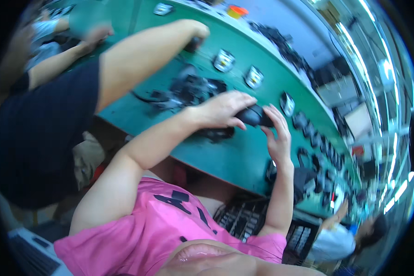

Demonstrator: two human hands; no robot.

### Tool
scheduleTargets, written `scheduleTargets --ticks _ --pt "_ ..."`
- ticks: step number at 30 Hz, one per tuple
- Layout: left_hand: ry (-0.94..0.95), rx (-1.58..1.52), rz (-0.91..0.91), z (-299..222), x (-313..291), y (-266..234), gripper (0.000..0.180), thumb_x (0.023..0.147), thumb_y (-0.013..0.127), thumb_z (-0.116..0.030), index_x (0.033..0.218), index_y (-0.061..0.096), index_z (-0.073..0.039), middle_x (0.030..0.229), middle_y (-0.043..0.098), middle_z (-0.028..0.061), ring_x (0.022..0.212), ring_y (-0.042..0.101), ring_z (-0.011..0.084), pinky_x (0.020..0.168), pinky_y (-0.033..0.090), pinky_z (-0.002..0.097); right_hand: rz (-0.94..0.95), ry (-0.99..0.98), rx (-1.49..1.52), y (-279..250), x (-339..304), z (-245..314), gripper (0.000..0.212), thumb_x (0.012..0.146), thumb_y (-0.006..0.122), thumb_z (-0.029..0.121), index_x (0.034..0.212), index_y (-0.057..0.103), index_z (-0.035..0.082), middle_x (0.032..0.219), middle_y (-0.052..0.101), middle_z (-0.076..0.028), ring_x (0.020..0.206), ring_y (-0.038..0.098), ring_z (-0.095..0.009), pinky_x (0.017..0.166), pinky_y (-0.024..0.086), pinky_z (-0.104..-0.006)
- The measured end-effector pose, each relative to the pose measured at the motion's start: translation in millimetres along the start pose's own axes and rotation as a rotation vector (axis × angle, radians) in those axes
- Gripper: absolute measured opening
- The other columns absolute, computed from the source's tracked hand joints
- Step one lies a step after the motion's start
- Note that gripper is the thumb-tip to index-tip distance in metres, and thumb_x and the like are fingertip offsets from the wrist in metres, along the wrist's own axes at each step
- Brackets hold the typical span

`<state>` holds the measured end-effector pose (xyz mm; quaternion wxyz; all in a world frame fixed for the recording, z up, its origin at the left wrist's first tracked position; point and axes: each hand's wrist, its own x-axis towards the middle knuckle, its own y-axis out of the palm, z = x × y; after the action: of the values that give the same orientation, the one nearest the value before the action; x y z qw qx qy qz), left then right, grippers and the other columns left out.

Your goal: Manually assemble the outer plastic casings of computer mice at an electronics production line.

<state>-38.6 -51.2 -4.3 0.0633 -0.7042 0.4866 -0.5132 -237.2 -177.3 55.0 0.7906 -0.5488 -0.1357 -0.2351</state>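
Note:
My left hand [225, 109] and my right hand [278, 133] hold a black computer mouse [250, 116] between them, above the green workbench [207, 158]. The left fingers grip one end of it, and the right fingers close on the other. Just beyond the mouse lie open mouse bodies with pale insides, one [254, 77] straight ahead and another [287, 104] to the right. A heap of black plastic parts [193, 87] lies to the left of my left hand, partly behind my forearm.
At my left a co-worker's arm [147, 55] reaches over the bench, its hand on a dark object. A row of dark mouse parts [319, 141] runs along the right side. Trays of small parts [244, 218] stand below the bench edge. An orange container [237, 11] sits at the back.

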Motion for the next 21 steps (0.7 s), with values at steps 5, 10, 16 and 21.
scheduleTargets --ticks 5,10,16,21 --pt "-0.032 0.066 -0.047 1 -4 -3 0.069 0.074 0.078 -0.020 0.134 0.051 -0.002 0.128 0.056 0.0184 0.120 0.053 0.0353 0.103 0.042 0.0426 -0.018 -0.047 -0.009 11 6 -6 0.051 0.075 0.068 -0.004 0.124 0.061 0.009 0.127 0.061 -0.010 0.129 0.049 -0.032 0.110 0.038 -0.0437" --pt "-0.072 0.007 -0.063 -2 1 3 0.032 0.079 0.074 -0.016 0.107 0.067 -0.004 0.111 0.065 0.0104 0.105 0.059 0.0297 0.092 0.048 0.0403 0.008 0.004 -0.045 10 -3 -19 0.043 0.082 0.065 0.000 0.123 0.061 0.012 0.121 0.064 -0.008 0.121 0.055 -0.030 0.099 0.048 -0.0400" --pt "-0.164 0.125 0.012 2 -7 13 0.022 0.085 0.070 -0.021 0.103 0.069 -0.007 0.109 0.066 0.0088 0.101 0.060 0.0281 0.089 0.049 0.0380 0.151 0.013 -0.128 27 -15 -28 0.054 0.079 0.073 0.013 0.130 0.056 0.013 0.132 0.059 -0.007 0.126 0.051 -0.029 0.103 0.044 -0.0391" --pt "-0.156 0.063 -0.077 7 -9 16 0.019 0.089 0.065 -0.015 0.106 0.069 -0.007 0.114 0.067 0.0097 0.099 0.064 0.0292 0.085 0.051 0.0370 0.116 0.006 -0.218 50 -13 -31 0.066 0.075 0.076 0.013 0.136 0.049 0.013 0.137 0.054 -0.005 0.128 0.048 -0.028 0.111 0.036 -0.0452"
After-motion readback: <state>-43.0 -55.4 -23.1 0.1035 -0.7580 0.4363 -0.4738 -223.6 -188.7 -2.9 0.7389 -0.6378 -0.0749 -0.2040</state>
